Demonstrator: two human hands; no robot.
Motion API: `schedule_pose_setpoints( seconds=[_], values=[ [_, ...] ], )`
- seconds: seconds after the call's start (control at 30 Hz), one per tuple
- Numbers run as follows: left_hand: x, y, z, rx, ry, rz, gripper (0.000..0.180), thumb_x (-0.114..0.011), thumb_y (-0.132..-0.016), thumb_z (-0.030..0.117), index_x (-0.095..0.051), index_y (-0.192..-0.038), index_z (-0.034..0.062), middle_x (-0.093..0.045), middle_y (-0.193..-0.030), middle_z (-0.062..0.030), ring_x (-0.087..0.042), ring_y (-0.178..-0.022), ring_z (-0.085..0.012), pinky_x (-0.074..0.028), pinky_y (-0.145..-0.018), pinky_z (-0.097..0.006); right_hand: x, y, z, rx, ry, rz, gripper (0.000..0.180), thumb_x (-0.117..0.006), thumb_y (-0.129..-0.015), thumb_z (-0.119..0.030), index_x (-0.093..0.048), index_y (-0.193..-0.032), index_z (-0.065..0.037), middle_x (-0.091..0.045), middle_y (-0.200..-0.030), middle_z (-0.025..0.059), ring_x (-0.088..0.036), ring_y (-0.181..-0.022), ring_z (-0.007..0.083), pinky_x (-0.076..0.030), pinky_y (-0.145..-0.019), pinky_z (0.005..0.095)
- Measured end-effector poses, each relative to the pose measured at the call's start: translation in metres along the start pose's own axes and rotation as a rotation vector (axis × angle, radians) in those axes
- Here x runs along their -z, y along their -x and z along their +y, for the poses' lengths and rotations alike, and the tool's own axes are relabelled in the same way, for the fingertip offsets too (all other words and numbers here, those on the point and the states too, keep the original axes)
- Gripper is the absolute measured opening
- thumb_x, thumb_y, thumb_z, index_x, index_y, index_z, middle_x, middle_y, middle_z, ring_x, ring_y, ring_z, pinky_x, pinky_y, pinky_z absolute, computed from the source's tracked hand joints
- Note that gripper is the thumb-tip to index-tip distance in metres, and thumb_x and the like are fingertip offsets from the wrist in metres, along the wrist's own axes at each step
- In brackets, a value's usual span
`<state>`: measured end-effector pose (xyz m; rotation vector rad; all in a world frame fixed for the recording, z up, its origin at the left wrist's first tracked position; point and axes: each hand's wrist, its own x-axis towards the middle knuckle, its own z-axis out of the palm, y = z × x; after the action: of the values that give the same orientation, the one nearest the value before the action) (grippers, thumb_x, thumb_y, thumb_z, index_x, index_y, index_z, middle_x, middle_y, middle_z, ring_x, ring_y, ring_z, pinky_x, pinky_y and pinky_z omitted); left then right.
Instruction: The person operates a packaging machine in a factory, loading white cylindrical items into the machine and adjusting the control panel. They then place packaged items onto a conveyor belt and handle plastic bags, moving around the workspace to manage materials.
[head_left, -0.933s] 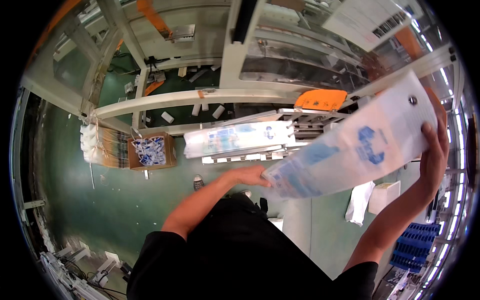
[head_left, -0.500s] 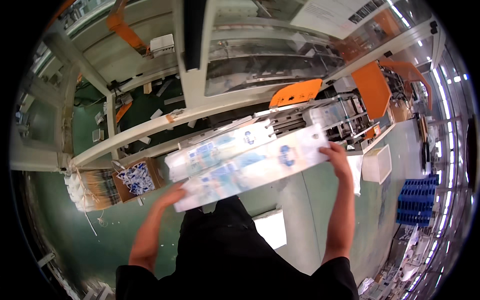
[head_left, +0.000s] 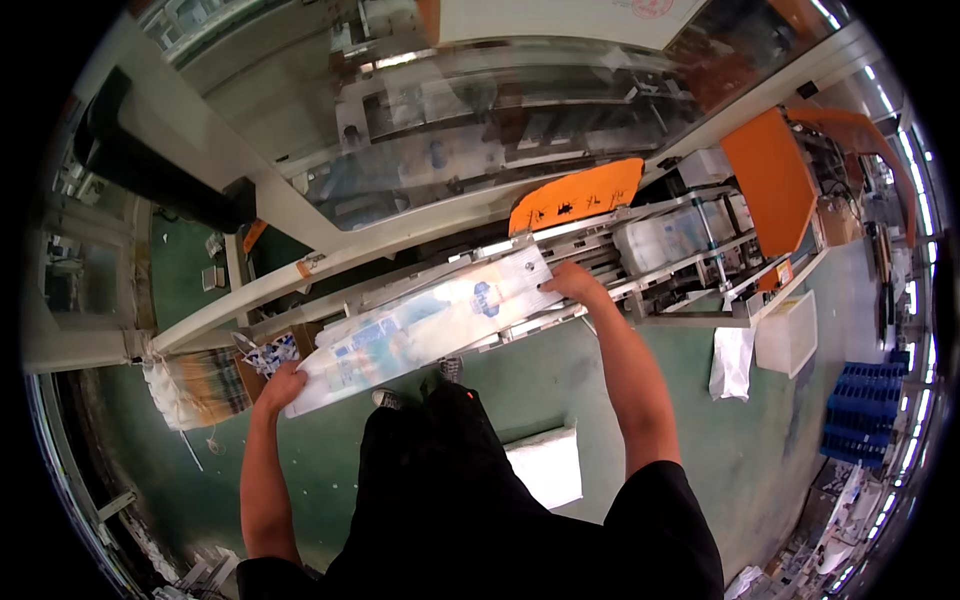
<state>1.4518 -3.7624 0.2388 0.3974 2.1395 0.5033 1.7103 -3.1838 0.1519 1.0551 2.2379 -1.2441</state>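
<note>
A long, flat stack of printed plastic bags (head_left: 410,325), whitish with blue and teal print, slants across the front of the machine's conveyor (head_left: 590,258). My left hand (head_left: 282,387) is closed on its near left end. At the far right end, beside a small punched hole, my right hand (head_left: 577,284) grips the edge. The stack lies over or just above the conveyor; whether it rests there I cannot tell. Another white printed bundle (head_left: 660,242) sits farther right on the conveyor, under a crossbar.
An orange guard plate (head_left: 577,197) stands behind the conveyor, with a larger orange cover (head_left: 768,185) to the right. A black door handle (head_left: 150,165) juts out at left. A white bin (head_left: 787,335), blue crates (head_left: 862,415) and a white package (head_left: 550,468) are on the floor.
Both hands have carried the stack left and away from me, onto or over the bundle that lay on the conveyor. The view has shifted, and the door handle now appears farther left.
</note>
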Motion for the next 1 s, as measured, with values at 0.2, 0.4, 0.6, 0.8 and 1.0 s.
schedule_pose_setpoints(
  seconds=[0.2,0.4,0.6,0.8,1.0],
  values=[
    [-0.001,0.006,0.011,0.088,-0.022,0.106,0.041,-0.050,-0.075,0.018,-0.063,-0.104,-0.0066,-0.067,-0.088,-0.0212,-0.063,-0.084,-0.0301,-0.047,-0.081,-0.038,0.002,0.012,-0.014,-0.136,-0.182,-0.191,0.027,-0.071,-0.078,-0.024,-0.067,-0.088,0.001,-0.057,-0.068,0.0025,-0.051,-0.057,0.0126,-0.041,-0.049,0.0303],
    [0.013,-0.008,0.009,0.097,-0.082,0.053,0.041,-0.052,-0.074,0.019,-0.064,-0.103,-0.0078,-0.067,-0.089,-0.0207,-0.063,-0.082,-0.0295,-0.047,-0.079,-0.037,0.001,0.006,-0.008,-0.096,-0.193,-0.288,0.025,-0.066,-0.087,-0.025,-0.066,-0.096,-0.001,-0.060,-0.074,0.0027,-0.054,-0.059,0.0124,-0.044,-0.048,0.0284],
    [0.020,-0.016,0.022,0.145,-0.079,0.021,0.045,-0.053,-0.072,0.020,-0.061,-0.103,-0.0120,-0.066,-0.097,-0.0259,-0.063,-0.091,-0.0333,-0.047,-0.083,-0.039,0.005,0.010,-0.014,-0.176,-0.299,-0.337,0.024,-0.057,-0.092,-0.025,-0.063,-0.099,-0.003,-0.063,-0.077,0.0051,-0.060,-0.061,0.0139,-0.048,-0.048,0.0278],
    [0.013,-0.036,-0.016,0.150,-0.161,0.022,0.048,-0.051,-0.073,0.022,-0.060,-0.106,-0.0117,-0.063,-0.107,-0.0298,-0.062,-0.100,-0.0395,-0.046,-0.089,-0.040,-0.003,0.005,-0.017,-0.201,-0.239,-0.299,0.024,-0.052,-0.093,-0.025,-0.062,-0.098,-0.004,-0.062,-0.076,0.0054,-0.060,-0.055,0.0143,-0.048,-0.047,0.0285],
    [0.001,-0.064,-0.049,0.102,-0.214,0.034,0.041,-0.052,-0.077,0.024,-0.062,-0.101,-0.0082,-0.062,-0.103,-0.0281,-0.060,-0.092,-0.0378,-0.047,-0.081,-0.044,-0.019,-0.021,0.004,-0.194,0.028,-0.300,0.026,-0.051,-0.092,-0.026,-0.059,-0.105,-0.005,-0.062,-0.080,0.0069,-0.065,-0.058,0.0172,-0.046,-0.044,0.0311]
  ],
)
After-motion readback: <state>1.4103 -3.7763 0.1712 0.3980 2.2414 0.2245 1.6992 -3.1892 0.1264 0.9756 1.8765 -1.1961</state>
